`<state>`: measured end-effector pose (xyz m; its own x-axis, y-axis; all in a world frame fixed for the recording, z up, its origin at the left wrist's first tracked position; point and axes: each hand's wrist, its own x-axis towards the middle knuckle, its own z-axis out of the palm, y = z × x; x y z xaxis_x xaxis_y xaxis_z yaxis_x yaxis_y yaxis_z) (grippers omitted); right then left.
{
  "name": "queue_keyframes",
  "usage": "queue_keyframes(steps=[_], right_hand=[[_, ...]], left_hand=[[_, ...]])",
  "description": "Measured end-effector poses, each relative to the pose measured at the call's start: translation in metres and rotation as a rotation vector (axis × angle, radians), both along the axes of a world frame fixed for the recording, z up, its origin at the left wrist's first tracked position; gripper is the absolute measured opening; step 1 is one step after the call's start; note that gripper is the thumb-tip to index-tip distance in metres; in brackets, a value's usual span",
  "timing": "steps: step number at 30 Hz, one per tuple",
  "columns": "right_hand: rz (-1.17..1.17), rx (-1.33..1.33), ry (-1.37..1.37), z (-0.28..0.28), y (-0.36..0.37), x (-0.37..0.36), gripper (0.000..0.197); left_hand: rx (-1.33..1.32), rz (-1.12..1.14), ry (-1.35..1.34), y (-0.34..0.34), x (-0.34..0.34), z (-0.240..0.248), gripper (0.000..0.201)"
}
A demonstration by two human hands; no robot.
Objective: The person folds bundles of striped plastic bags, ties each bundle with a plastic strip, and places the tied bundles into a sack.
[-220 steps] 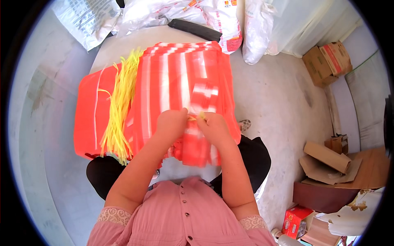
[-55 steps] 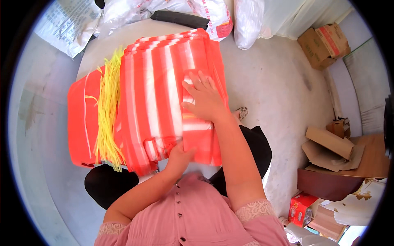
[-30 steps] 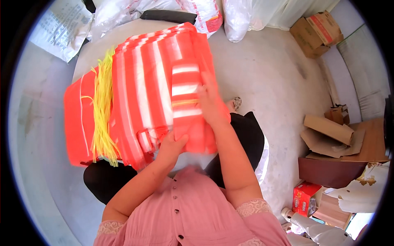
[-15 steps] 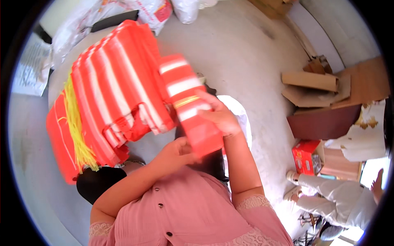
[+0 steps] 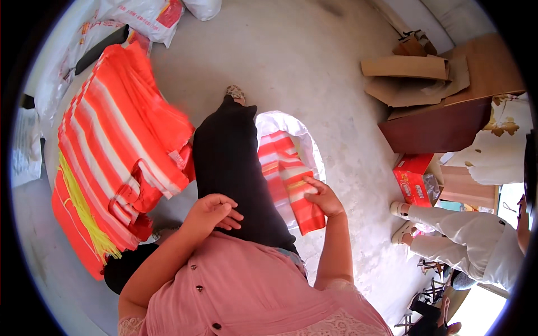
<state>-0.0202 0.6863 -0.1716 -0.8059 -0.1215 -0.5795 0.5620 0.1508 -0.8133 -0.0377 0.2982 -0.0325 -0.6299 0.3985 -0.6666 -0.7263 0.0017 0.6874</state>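
Note:
My right hand [image 5: 326, 200] grips the edge of a folded bundle of red-and-white striped plastic bags [image 5: 298, 190]. The bundle is at the mouth of a white sack [image 5: 317, 150] beside my right leg; another striped bundle [image 5: 271, 151] shows inside. My left hand [image 5: 215, 214] hovers before my body, fingers apart and slightly curled, with nothing in it. Over to the left lies a big stack of striped plastic bags [image 5: 120, 131]. Yellow strips [image 5: 84, 207] hang across the stack's left part, near a plain red piece [image 5: 70, 224].
My leg in black trousers [image 5: 230, 168] stands between stack and sack. White plastic sacks [image 5: 140, 17] and a dark bar [image 5: 102, 49] lie at the upper left. To the right are cardboard [image 5: 406, 67], a red box [image 5: 413, 178] and a person in white trousers [image 5: 459, 229].
The striped bundle went from in front of me, right of the stack, down to the white sack in my right hand. My left hand came away from its lower end. The view shifted too.

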Motion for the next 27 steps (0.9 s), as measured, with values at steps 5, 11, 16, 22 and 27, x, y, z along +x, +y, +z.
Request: queue_keyframes(steps=[5, 11, 16, 22, 27], right_hand=[[-0.104, -0.121, -0.088, -0.038, -0.021, -0.031, 0.056], [0.04, 0.419, -0.029, -0.185, -0.014, -0.013, 0.059], [0.0, 0.363, -0.003, -0.181, -0.02, -0.013, 0.054], [-0.07, 0.292, -0.054, -0.169, -0.02, -0.042, 0.059], [0.034, 0.497, 0.058, -0.163, -0.029, -0.052, 0.054]], left_hand=[[-0.046, -0.038, -0.041, -0.004, -0.004, -0.003, 0.025], [-0.123, 0.003, -0.047, -0.011, -0.006, -0.009, 0.029], [-0.1, 0.016, -0.059, -0.016, -0.006, -0.013, 0.028], [-0.01, -0.024, -0.076, -0.013, -0.012, -0.007, 0.033], [0.071, -0.038, -0.164, -0.023, -0.015, -0.009, 0.029]])
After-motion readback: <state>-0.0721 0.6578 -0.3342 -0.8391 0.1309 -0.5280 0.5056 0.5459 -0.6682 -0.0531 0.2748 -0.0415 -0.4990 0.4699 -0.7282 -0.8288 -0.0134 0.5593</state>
